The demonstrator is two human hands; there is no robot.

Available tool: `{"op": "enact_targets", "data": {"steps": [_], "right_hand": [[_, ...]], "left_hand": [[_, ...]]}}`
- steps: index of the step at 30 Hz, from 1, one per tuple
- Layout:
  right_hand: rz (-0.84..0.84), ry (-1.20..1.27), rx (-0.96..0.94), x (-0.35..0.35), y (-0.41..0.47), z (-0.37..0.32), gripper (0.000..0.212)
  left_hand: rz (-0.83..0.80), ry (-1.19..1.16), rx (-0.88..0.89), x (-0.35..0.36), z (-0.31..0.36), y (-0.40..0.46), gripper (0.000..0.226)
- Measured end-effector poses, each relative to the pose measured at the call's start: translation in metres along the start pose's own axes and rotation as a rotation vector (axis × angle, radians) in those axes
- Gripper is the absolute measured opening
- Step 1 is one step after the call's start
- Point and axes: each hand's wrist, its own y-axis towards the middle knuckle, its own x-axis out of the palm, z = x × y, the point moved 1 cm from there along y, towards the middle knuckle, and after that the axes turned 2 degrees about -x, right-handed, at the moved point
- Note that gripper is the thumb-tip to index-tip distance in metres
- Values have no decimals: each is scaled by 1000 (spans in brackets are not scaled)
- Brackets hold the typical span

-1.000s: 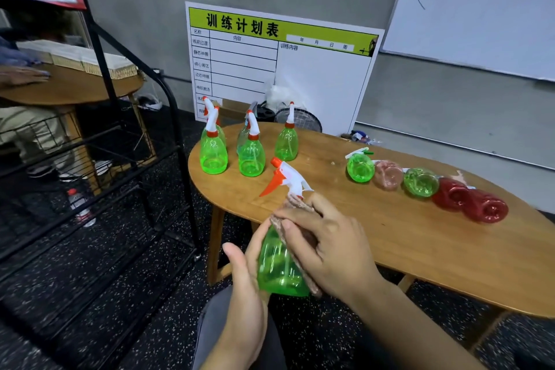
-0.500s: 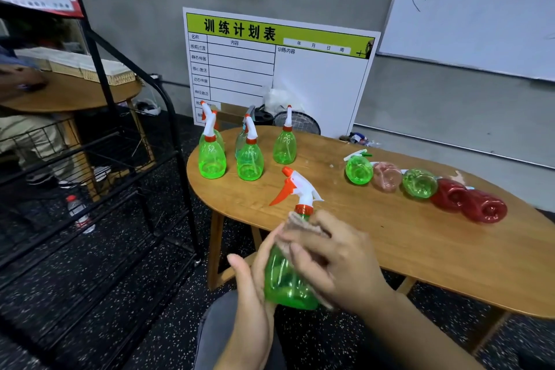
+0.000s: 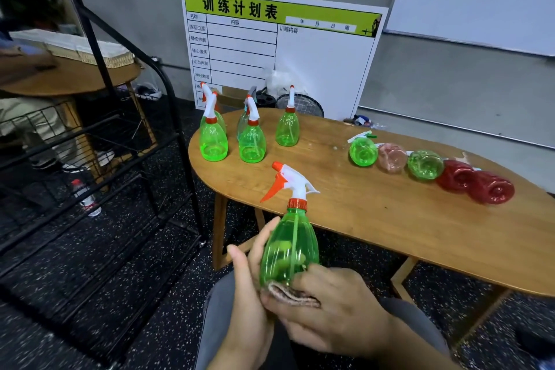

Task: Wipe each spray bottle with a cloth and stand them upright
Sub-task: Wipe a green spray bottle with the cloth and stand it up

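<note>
My left hand (image 3: 250, 282) grips a green spray bottle (image 3: 291, 246) with a white and orange trigger head, held upright in front of the table's near edge. My right hand (image 3: 327, 306) holds a brownish cloth (image 3: 292, 293) against the bottle's base. Several green bottles (image 3: 250, 141) stand upright at the table's far left end. Several more bottles lie on their sides in a row at the right: a green one (image 3: 362, 151), a pink one (image 3: 392, 157), another green (image 3: 425, 164) and two red (image 3: 489, 191).
The oval wooden table (image 3: 390, 219) stands ahead. A black metal rack (image 3: 120, 141) is at the left, with a small bottle (image 3: 85, 197) on the dark speckled floor. A printed board (image 3: 279, 51) leans on the wall behind the table.
My right hand slid the cloth from the bottle's neck down to its base, uncovering the body. The view has come closer to the table.
</note>
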Motion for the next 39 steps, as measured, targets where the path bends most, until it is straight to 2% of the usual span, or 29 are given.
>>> {"op": "enact_targets", "data": {"steps": [3,6,9,11,13,16,23,27,29,32,34,37,39], "right_hand": [[92,21,110,-3,5,9,28],[232,174,414,-2,13,26,30],[261,330,622,4,14,38,29],[286,439,685,5,15,39,28],[385,583,796,-1,16,40,26],[506,634,916,-9,13,46,26],[414,554,845,-1,11,33,29],[377,472,778,6,8,18,29],[313,392,668,7,4,5,29],[156,221,375,8,-6,-15,26],[118,134,269,7,-10,-18,26],[150,115,293,3,-5,-7,26],[183,147,422,4,1,7,29]], "left_hand": [[36,4,-15,1,1,-3,83],[60,80,14,4,4,-8,82],[63,168,69,5,3,-12,90],[30,150,67,5,-2,-14,85],[9,94,46,3,-6,-13,75],[-16,60,11,2,-6,-13,61],[-87,64,-26,7,-2,-15,56],[-37,110,-6,3,-2,-14,52],[-1,128,2,-1,-5,-11,48],[19,111,0,-6,-8,-8,46],[27,111,11,-6,-8,-7,47],[40,154,56,-4,-8,-5,48],[62,193,91,-4,-10,-4,45]]}}
